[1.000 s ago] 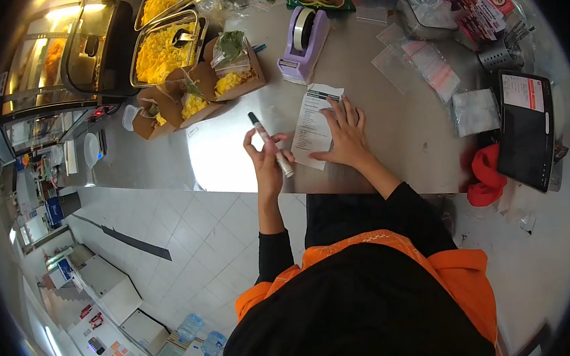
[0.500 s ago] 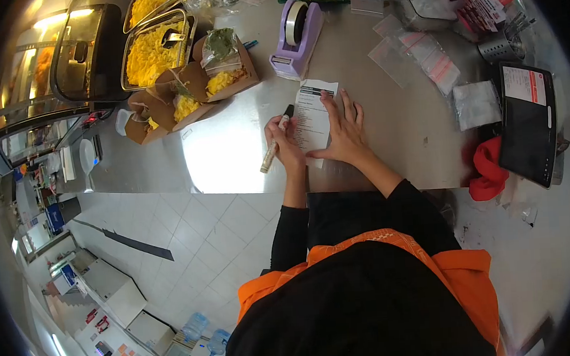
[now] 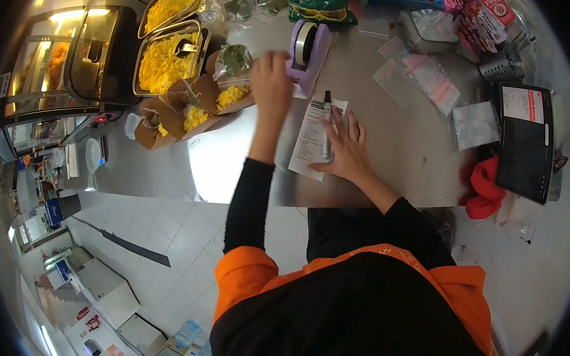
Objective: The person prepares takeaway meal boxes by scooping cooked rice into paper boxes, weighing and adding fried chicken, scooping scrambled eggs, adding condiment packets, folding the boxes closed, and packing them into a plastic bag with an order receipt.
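Observation:
My left hand [image 3: 272, 81] is beside the purple tape dispenser [image 3: 304, 79], between it and the cardboard food boxes. Its fingers are curled at the far side, and whatever they hold is hidden. My right hand [image 3: 346, 145] lies with fingers spread on a printed paper slip [image 3: 308, 144], thumb at its near edge. On the slip rests a black-capped marker [image 3: 326, 150], partly beneath the right fingers. The boxes [image 3: 175, 109] hold yellow food, and a bag of green leaves [image 3: 232, 60] sits on one.
Metal trays of yellow food [image 3: 160, 61] stand at the back left, by a lit glass cabinet [image 3: 56, 68]. Small plastic bags [image 3: 432, 84], a tablet [image 3: 524, 140] and a red cloth [image 3: 485, 188] are on the right. A green packet [image 3: 322, 9] lies at the back.
The marker has left my left hand and now lies on the slip. My left hand has moved forward to the dispenser. The slip is turned more slantwise, with my right hand still on it.

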Tool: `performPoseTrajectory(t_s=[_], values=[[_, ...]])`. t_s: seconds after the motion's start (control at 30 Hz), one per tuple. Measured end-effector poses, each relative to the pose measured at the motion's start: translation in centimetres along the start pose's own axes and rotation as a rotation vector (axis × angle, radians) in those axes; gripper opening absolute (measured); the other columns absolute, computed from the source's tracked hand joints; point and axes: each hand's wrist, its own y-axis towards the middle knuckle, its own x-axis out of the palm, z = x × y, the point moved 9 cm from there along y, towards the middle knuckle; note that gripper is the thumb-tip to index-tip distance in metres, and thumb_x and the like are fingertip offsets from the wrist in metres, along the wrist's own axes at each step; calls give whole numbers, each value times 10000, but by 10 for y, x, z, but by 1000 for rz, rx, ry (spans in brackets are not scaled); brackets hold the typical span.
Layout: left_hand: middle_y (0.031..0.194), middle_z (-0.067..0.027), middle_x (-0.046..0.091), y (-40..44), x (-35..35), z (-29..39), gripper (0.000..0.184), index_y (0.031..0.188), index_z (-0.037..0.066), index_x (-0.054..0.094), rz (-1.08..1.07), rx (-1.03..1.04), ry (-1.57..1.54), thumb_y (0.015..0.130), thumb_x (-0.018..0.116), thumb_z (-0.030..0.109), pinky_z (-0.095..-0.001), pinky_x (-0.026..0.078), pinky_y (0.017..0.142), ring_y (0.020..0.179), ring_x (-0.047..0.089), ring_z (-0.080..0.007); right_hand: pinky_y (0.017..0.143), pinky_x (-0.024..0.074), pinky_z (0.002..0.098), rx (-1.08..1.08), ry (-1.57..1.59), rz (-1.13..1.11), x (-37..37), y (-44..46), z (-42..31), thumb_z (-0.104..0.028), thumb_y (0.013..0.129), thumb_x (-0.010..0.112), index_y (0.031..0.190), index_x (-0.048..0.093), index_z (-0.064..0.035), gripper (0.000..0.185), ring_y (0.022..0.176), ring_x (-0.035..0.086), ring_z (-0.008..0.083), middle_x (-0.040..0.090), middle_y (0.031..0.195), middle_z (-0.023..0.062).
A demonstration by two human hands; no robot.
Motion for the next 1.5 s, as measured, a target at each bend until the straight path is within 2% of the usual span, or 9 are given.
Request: performPoseTrajectory(t_s=[0.2,0.3,0.5,0.73,0.8,1.0,1.13,1.37,1.5], values=[[829,-44,626,47,92,-56,155,830,125,634,-903,58,791,736,511,135,-405,379,715,813,600,-220,924,173,546,83,146,113,-1,-3,12,-574,501,671,1313,240,-138,1017,1245,109,413,141,1365,200],[862,-49,637,27,146,-91,166,827,134,653,-1104,220,941,759,501,146,-408,371,755,843,606,-203,903,192,496,122,39,221,-13,-8,8,-575,529,654,1193,412,-98,853,1209,196,366,277,1301,175],[848,-76,633,45,159,-114,177,868,106,622,-913,209,698,780,471,133,-400,458,607,773,620,-230,815,250,456,-275,56,-106,58,-30,-6,-483,644,618,1049,526,-96,567,1016,370,245,420,1090,106],[845,-240,576,130,15,-41,179,950,-7,439,-365,114,23,782,380,7,-426,471,648,776,577,-373,907,135,521,69,64,101,3,-9,9,-577,546,636,1210,382,-91,862,1225,218,310,304,1283,155],[941,-233,550,110,-48,-16,181,977,-18,393,-304,40,-170,796,390,-27,-373,474,664,812,592,-317,930,91,543,106,98,60,4,-8,12,-614,515,632,1257,321,-88,961,1269,140,326,240,1336,166],[1029,-171,530,-59,-87,-25,134,986,29,368,-48,-741,-1054,863,416,53,-262,466,692,848,583,-213,886,179,584,73,40,12,1,-5,8,-594,518,640,1254,333,-70,955,1255,147,338,211,1341,182],[987,-150,542,-122,-58,-18,156,983,34,378,-16,-830,-1053,848,456,32,-250,464,704,794,580,-176,892,168,598,76,32,0,2,-6,7,-597,517,639,1223,379,-63,923,1255,149,338,213,1343,170],[784,-69,502,-114,-35,32,247,879,22,533,-164,-423,-503,664,654,10,-232,385,499,569,474,-118,917,159,580,65,26,34,2,-4,5,-574,492,669,1194,405,-56,911,1250,153,349,245,1319,162],[724,-79,421,-135,-27,5,114,776,0,462,53,-494,-362,789,535,87,-258,378,584,618,432,-141,911,192,528,106,56,68,-1,-6,8,-549,483,685,1141,435,-52,862,1197,235,331,344,1204,155]])
